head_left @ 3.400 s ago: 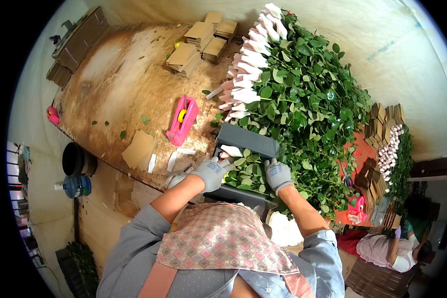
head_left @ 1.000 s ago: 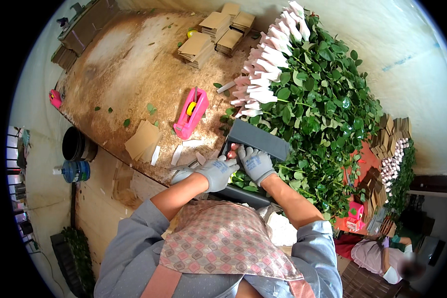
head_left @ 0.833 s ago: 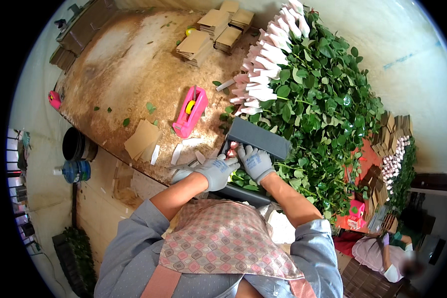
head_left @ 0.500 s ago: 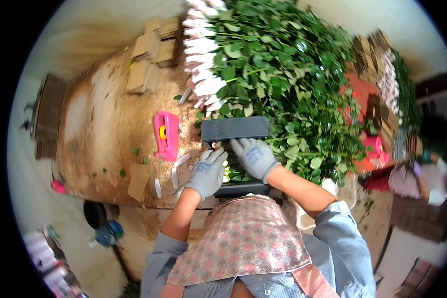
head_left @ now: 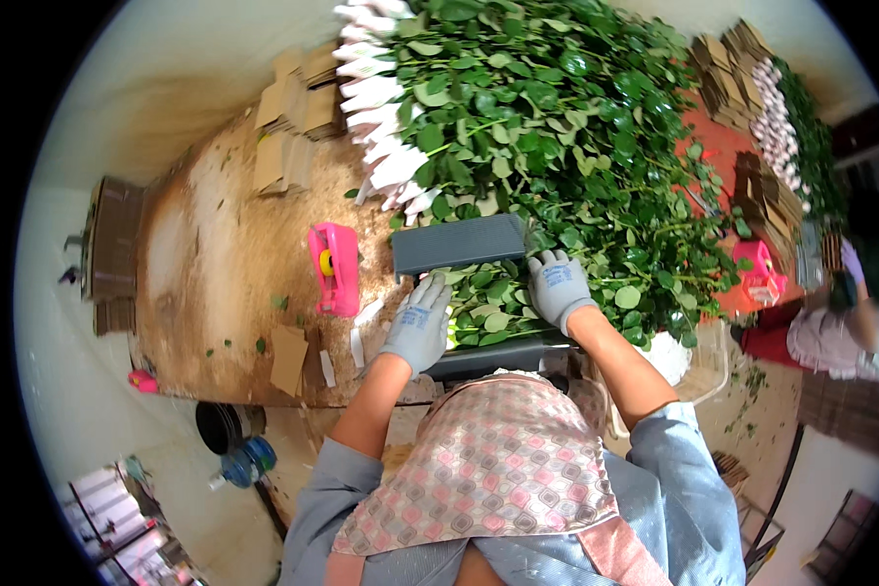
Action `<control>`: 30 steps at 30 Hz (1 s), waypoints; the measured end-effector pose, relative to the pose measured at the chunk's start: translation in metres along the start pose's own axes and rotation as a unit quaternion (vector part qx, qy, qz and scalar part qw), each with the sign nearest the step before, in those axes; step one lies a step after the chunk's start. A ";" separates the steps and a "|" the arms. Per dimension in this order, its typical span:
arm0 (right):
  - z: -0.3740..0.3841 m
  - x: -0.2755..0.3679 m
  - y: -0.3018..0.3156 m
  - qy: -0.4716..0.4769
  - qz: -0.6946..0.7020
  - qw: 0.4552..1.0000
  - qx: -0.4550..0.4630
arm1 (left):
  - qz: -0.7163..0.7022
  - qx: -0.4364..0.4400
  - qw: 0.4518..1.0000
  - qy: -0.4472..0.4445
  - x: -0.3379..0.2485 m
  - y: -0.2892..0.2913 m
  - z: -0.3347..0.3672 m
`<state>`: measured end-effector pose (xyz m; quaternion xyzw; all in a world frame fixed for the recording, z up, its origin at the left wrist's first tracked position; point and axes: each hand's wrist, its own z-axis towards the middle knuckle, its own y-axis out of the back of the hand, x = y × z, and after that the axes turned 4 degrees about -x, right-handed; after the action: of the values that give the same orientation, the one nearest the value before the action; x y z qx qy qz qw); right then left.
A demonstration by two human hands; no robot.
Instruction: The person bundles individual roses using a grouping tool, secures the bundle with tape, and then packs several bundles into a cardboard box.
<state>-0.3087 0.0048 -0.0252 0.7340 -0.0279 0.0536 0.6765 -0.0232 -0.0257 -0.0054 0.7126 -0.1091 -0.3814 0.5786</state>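
Has leafy stems (head_left: 493, 305) lying in a gray trough (head_left: 459, 246), taken here as the clock's centre. Rests the gloved left hand (head_left: 420, 322) open at nine o'clock, fingers straight, over the stems' left end, hiding that end from view. Has the gloved right hand (head_left: 560, 288) open too, at three, fingers stretched over leaves just beside the far wall's right end; cannot tell how firmly either presses.

Toward one o'clock, a big leafy heap (head_left: 557, 137) close behind the trough, cut off from the stems by its far wall. At eleven, white-wrapped flower heads (head_left: 371, 93); past ten, stacks of folded cardboard (head_left: 283, 161) on the bench (head_left: 195, 264). Just past nine, a pink tape dispenser (head_left: 340, 269); at eight, paper strips (head_left: 356, 347), a cardboard sheet (head_left: 288, 359) and, off the bench, a black bucket (head_left: 218, 427) and a blue water jug (head_left: 252, 459). Well apart at three, a second pink dispenser (head_left: 755, 266) and a co-worker (head_left: 835, 342).
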 end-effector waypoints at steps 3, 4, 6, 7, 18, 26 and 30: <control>-0.001 0.012 0.028 -0.012 -0.016 0.999 -0.030 | -0.104 -0.059 0.992 0.026 0.013 0.002 -0.010; -0.004 0.020 0.043 -0.007 -0.026 0.999 -0.045 | -0.152 -0.078 0.984 0.045 0.018 0.001 -0.018; -0.020 0.025 0.069 0.038 0.059 0.984 -0.165 | -0.189 -0.142 0.969 0.069 0.005 0.028 -0.033; -0.028 0.033 0.080 0.046 0.081 0.978 -0.184 | -0.200 -0.162 0.960 0.111 0.001 0.033 -0.048; -0.076 0.132 0.096 0.186 0.160 0.966 -0.074 | -0.461 -0.050 0.820 0.335 -0.034 -0.053 -0.163; -0.096 0.150 0.152 0.284 0.152 0.938 0.129 | -0.602 -0.177 0.740 0.244 -0.056 0.029 -0.166; -0.077 0.137 0.146 0.239 -0.072 0.968 -0.004 | -0.611 -0.271 0.734 0.118 -0.060 0.048 -0.149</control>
<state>-0.1924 0.0741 0.1416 0.6973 0.1869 0.1783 0.6687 0.0491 0.1056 0.0691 0.4778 0.5268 -0.5794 0.3981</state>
